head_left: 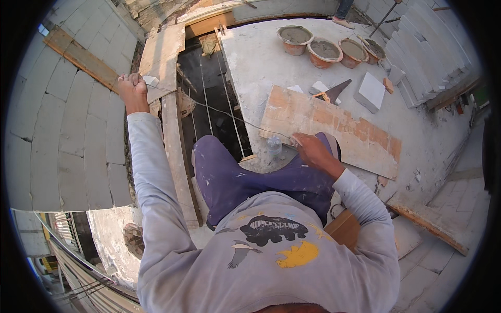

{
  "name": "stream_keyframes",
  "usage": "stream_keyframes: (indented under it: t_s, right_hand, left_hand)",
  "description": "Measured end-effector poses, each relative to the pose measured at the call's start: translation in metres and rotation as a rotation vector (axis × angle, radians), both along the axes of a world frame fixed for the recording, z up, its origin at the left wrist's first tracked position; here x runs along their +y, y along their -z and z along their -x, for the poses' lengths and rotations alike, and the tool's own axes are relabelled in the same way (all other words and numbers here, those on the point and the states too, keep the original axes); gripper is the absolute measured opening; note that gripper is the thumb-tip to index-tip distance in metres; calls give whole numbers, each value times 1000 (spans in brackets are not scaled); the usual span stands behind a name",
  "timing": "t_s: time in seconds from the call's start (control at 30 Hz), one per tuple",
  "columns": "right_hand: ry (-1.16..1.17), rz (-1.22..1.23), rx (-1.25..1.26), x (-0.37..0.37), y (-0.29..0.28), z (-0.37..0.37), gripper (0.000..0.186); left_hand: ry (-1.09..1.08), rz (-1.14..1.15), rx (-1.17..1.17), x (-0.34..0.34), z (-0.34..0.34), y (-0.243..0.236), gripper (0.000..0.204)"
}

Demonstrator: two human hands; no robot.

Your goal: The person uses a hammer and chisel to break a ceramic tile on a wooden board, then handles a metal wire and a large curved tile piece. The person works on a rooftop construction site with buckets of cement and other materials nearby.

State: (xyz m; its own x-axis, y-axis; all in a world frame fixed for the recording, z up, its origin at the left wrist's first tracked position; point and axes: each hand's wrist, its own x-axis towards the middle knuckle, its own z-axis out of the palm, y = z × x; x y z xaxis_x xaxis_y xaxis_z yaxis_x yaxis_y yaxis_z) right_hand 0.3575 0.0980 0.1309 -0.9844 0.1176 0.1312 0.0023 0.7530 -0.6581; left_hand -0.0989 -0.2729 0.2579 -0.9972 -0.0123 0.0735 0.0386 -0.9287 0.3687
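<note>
A thin dark wire [229,113] stretches across the floor opening between my two hands. At its far left end, my left hand [133,89] is closed on it, held against the lower end of a wooden plank [78,56] on the block wall. A small white chip [151,81] shows beside those fingers. Close to my right knee, my right hand [316,152] pinches the other end of the wire between bent fingers. A clear plastic bottle [274,145] stands just left of my right hand.
An opening with metal bars [211,99] lies ahead of my knees. Several mortar buckets [295,48] stand farther off. A worn board [334,130], a handsaw [336,91] and a white block [370,92] lie right. Blocks [430,52] are stacked beyond; another person's foot [343,22] shows.
</note>
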Motion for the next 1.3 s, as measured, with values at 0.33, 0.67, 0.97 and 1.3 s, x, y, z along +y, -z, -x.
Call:
stream_keyframes:
  t_s: [0.33, 0.67, 0.97, 1.3]
  right_hand:
    - [-562, 1204, -271, -68, -169, -32, 33]
    - [-48, 175, -254, -20, -38, -65, 16]
    - [233, 718, -515, 56, -137, -152, 24]
    - [459, 708, 6, 37, -85, -57, 63]
  left_hand:
    - [-212, 268, -378, 0, -6, 79, 11]
    - [-161, 278, -177, 11, 13, 58, 12]
    - [-41, 375, -266, 83, -27, 88, 7]
    - [1157, 626, -29, 298, -409, 87, 28]
